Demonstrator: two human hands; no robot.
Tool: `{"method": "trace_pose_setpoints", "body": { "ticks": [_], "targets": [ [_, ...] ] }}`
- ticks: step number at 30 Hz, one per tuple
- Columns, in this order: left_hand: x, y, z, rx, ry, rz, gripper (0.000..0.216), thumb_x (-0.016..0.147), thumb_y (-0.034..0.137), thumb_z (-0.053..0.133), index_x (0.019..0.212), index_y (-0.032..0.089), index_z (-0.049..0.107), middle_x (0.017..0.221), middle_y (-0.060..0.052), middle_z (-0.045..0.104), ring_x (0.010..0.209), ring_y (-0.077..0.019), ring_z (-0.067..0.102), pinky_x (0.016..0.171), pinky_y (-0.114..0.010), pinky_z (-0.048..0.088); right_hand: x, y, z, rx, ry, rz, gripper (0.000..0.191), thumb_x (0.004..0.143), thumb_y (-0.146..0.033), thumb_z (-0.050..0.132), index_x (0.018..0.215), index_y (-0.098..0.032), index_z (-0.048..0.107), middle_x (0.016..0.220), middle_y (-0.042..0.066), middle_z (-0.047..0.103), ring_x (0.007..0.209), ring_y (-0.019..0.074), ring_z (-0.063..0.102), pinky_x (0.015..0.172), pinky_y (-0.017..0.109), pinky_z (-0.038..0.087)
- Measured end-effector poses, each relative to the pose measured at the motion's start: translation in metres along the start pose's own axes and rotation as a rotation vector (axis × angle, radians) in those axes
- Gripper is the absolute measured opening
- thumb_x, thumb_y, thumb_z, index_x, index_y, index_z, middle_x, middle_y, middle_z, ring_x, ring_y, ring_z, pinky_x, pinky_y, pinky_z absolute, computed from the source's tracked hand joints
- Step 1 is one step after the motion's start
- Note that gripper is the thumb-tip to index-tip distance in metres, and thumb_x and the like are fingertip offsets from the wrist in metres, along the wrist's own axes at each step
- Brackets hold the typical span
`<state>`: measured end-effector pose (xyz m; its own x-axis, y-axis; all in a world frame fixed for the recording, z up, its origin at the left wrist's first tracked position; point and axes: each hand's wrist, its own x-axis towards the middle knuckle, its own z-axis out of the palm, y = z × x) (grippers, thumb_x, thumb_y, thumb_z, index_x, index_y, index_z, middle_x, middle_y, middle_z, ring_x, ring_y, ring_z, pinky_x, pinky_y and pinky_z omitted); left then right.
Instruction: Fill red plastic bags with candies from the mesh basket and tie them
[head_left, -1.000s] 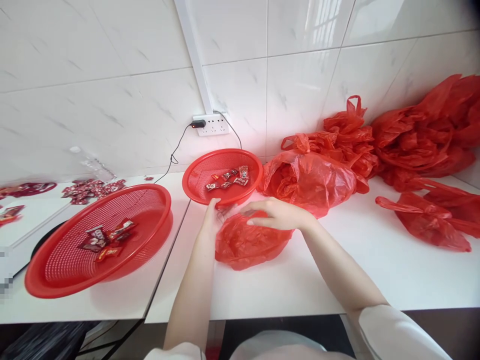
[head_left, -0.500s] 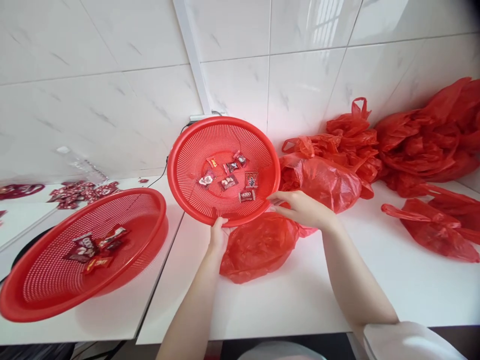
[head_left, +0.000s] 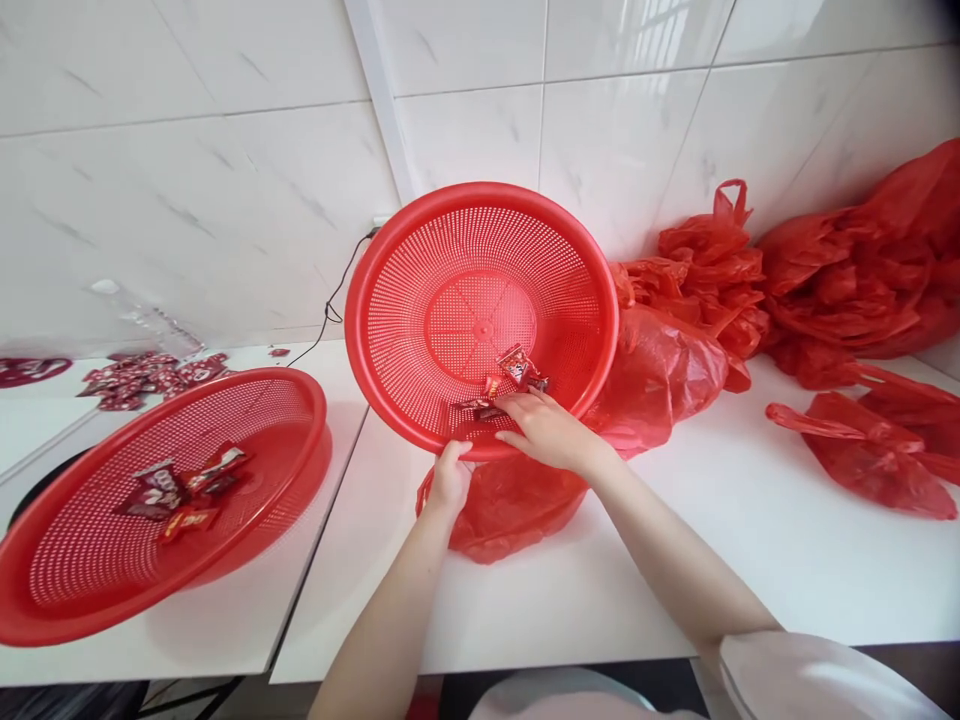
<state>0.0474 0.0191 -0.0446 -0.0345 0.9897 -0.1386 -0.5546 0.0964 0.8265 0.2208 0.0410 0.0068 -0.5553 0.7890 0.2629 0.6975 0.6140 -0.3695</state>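
Your left hand [head_left: 452,478] is closed on the near rim of a round red perforated plastic basket [head_left: 481,318], thumb over the edge and the other fingers mostly hidden underneath. The basket is tipped toward you, its open side facing you, in front of the white marbled tile wall [head_left: 247,210]. Your right hand [head_left: 546,430] reaches over that same rim with fingers loosely bent, touching a few small red and dark wrapped sweets [head_left: 516,366] gathered at the low side of the basket; you cannot tell from here whether the fingertips pinch one. Just below the rim, partly covered by the basket and your hands, a crumpled thin red plastic bag [head_left: 510,522] lies on the white tabletop [head_left: 637,570]. To your left, a second wide red perforated basket [head_left: 304,395] stands tilted, with several brown, red and orange wrapped pieces [head_left: 161,490] inside. Behind it lie a pile of small red patterned packets [head_left: 127,382] and a clear plastic bottle [head_left: 154,318]. On your right, filled red plastic bags [head_left: 855,270] are heaped against the wall, and a knotted red bag [head_left: 870,450] lies nearer you.
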Motion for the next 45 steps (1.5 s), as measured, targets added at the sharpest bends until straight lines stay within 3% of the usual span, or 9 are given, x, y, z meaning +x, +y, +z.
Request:
{"method": "trace_pose_setpoints", "body": {
  "ticks": [4,7,13,18,26,30,37,41,45],
  "targets": [
    [0.0,0.002,0.0,-0.022,0.01,-0.008,0.02,0.061,0.026,0.06,0.078,0.022,0.069,0.088,-0.004,0.074,0.093,-0.0287,0.068,0.081,-0.039,0.054,-0.002,0.001,-0.007,0.087,-0.052,-0.071,0.05,0.087,-0.041,0.065,0.129,-0.016,0.058,0.123,0.014,0.065,0.118,0.0283,0.058,0.11,0.051,0.033],
    [0.002,0.004,0.001,-0.044,0.024,-0.008,0.022,0.059,0.026,0.06,0.078,0.019,0.068,0.085,-0.004,0.073,0.087,-0.0274,0.069,0.078,-0.038,0.054,-0.003,0.003,-0.012,0.143,-0.076,-0.105,0.05,0.078,-0.025,0.074,0.126,-0.02,0.061,0.121,0.011,0.065,0.115,0.0274,0.059,0.105,0.049,0.04],
    [0.009,0.007,-0.007,-0.061,0.104,0.021,0.028,0.054,0.025,0.062,0.079,0.015,0.068,0.078,-0.004,0.073,0.078,-0.0251,0.069,0.074,-0.037,0.054,-0.002,0.008,-0.015,0.325,-0.077,-0.124,0.05,0.077,0.003,0.058,0.121,-0.02,0.065,0.122,0.008,0.066,0.11,0.0211,0.062,0.096,0.035,0.049],
    [0.012,0.01,-0.011,-0.059,0.126,0.051,0.024,0.053,0.024,0.063,0.075,0.014,0.067,0.074,-0.003,0.071,0.079,-0.0259,0.069,0.077,-0.038,0.054,-0.006,0.004,-0.029,0.464,-0.039,-0.135,0.036,0.093,-0.014,0.05,0.124,-0.025,0.064,0.111,0.002,0.072,0.099,0.0171,0.068,0.091,0.03,0.051],
    [0.012,0.009,-0.01,-0.034,0.144,0.059,0.024,0.052,0.024,0.063,0.075,0.015,0.067,0.074,-0.004,0.071,0.081,-0.0269,0.069,0.08,-0.039,0.052,-0.01,0.0,-0.041,0.484,-0.148,-0.096,0.032,0.094,-0.024,0.051,0.124,-0.024,0.064,0.108,0.001,0.073,0.096,0.0172,0.069,0.091,0.032,0.052],
    [0.01,0.006,-0.007,-0.033,0.131,0.064,0.032,0.052,0.024,0.063,0.083,0.016,0.068,0.081,-0.003,0.072,0.086,-0.0268,0.068,0.082,-0.038,0.051,-0.006,-0.003,-0.029,0.401,-0.004,-0.09,0.029,0.095,-0.027,0.051,0.12,-0.02,0.065,0.12,0.005,0.069,0.11,0.0192,0.065,0.099,0.034,0.048],
    [0.005,-0.007,-0.004,0.008,0.145,0.067,0.017,0.056,0.021,0.059,0.071,0.023,0.066,0.076,0.0,0.07,0.086,-0.0233,0.065,0.081,-0.034,0.05,0.001,-0.008,0.006,0.216,-0.11,-0.137,0.067,0.087,-0.048,0.062,0.144,-0.019,0.043,0.153,0.015,0.037,0.141,0.0322,0.036,0.112,0.053,0.032],
    [0.008,-0.005,-0.005,-0.032,0.129,0.033,0.022,0.055,0.024,0.06,0.075,0.018,0.068,0.078,-0.001,0.071,0.081,-0.0224,0.066,0.079,-0.034,0.051,0.003,-0.004,0.003,0.279,-0.072,-0.178,0.03,0.09,-0.02,0.059,0.119,-0.021,0.064,0.127,0.009,0.063,0.118,0.0227,0.057,0.101,0.039,0.045],
    [0.01,-0.002,-0.006,-0.058,0.131,0.023,0.025,0.054,0.025,0.061,0.075,0.014,0.068,0.077,-0.004,0.071,0.08,-0.0244,0.068,0.079,-0.036,0.052,0.002,0.005,-0.01,0.424,0.079,-0.072,0.026,0.093,-0.011,0.046,0.106,-0.021,0.067,0.105,0.004,0.071,0.097,0.0163,0.066,0.091,0.032,0.049]
  ]
}}
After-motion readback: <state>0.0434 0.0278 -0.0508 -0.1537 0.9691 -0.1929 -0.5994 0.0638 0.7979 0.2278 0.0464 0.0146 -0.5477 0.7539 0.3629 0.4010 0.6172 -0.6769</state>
